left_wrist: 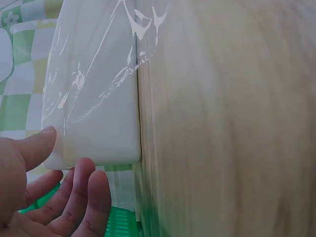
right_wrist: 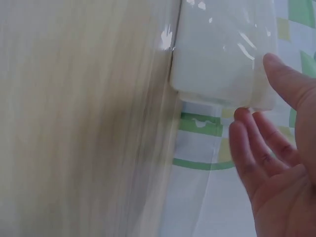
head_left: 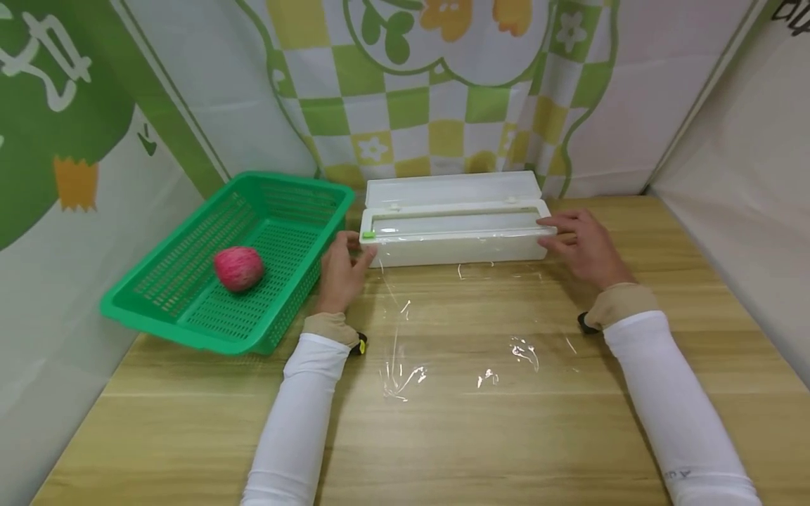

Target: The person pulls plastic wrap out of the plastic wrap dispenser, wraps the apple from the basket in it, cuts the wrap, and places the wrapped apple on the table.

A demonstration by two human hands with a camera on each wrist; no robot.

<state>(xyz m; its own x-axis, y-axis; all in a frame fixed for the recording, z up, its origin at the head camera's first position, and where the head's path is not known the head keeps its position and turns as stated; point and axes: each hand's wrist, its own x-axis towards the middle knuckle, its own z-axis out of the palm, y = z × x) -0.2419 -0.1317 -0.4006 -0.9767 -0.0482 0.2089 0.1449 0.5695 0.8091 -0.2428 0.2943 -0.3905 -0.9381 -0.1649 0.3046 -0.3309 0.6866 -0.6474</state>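
both left hand [head_left: 342, 275] and right hand [head_left: 587, 249] pinch opposite ends of the white box [head_left: 458, 251], so a lopsided tug could crease the clear film [head_left: 468, 320] spread before it.

Head view bright — white glints on clear film [head_left: 471, 327]; wrist views dimmer — tabletop [left_wrist: 222, 128] blurred.

A wood-look table [head_left: 481, 450] is spread under the left hand [head_left: 342, 277] and right hand [head_left: 588, 249], a checked cloth [head_left: 405, 105]'s hung past them, and they're kinda flanked by a green-printed left wall [head_left: 76, 302] and pale right wall [head_left: 747, 161].
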